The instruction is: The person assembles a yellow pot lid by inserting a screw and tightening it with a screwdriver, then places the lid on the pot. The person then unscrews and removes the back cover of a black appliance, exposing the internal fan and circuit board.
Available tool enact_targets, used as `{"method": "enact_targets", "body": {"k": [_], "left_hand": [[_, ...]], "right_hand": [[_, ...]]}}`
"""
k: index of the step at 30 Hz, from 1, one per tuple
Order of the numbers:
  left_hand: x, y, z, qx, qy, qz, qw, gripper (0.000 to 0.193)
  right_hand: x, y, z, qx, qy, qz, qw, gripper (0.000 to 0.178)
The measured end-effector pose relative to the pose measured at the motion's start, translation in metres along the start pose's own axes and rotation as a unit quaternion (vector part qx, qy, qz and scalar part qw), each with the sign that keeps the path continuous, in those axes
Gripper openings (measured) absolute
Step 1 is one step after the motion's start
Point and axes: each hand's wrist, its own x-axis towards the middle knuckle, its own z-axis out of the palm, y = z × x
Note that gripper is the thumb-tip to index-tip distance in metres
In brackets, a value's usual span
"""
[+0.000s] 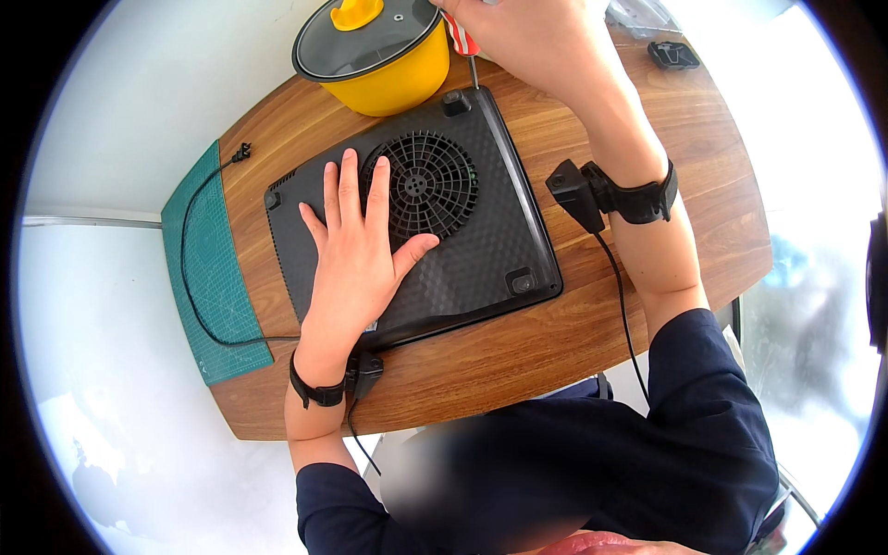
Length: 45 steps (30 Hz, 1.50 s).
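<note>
left hand (359,250) spreads over black appliance (467,282); roomy tabletop (710,194) borders its right edge.

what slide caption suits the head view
Left hand spread on a rectangular black plastic appliance, right hand holding a red-and-white-handled screwdriver at its far edge.

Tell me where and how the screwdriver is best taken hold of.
The screwdriver is probably best gripped by its red-and-white handle, from above: the handle is thicker and uppermost, while the thin metal shaft runs down toward the black appliance's far edge. The right hand is at the handle.
</note>
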Motion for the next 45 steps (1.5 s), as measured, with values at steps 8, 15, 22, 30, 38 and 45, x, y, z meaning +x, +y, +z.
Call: {"method": "enact_targets", "body": {"k": [8, 15, 22, 30, 38, 45], "left_hand": [[0.0, 0.0, 0.003, 0.002, 0.004, 0.002, 1.0, 0.097], [-0.002, -0.001, 0.004, -0.001, 0.013, -0.001, 1.0, 0.096], [-0.035, -0.037, -0.012, -0.018, 0.023, 0.003, 1.0, 0.095], [-0.133, -0.125, -0.047, -0.136, 0.082, -0.005, 0.987, 0.087], [-0.215, -0.182, -0.066, -0.379, 0.235, 0.014, 0.895, 0.052], [-0.256, -0.204, -0.065, -0.453, 0.216, -0.009, 0.865, 0.024]], "right_hand": [[-0.002, -0.007, -0.006, -0.01, 0.009, 0.008, 1.0, 0.037], [-0.001, -0.018, -0.013, -0.012, 0.033, 0.025, 0.999, 0.037], [-0.005, -0.064, -0.001, 0.087, 0.075, 0.032, 0.993, 0.035], [-0.022, -0.182, 0.068, 0.196, 0.074, 0.018, 0.978, 0.046], [-0.05, -0.259, 0.124, 0.256, -0.013, -0.01, 0.967, 0.04], [-0.074, -0.286, 0.152, 0.277, -0.04, 0.011, 0.96, 0.046]]}}
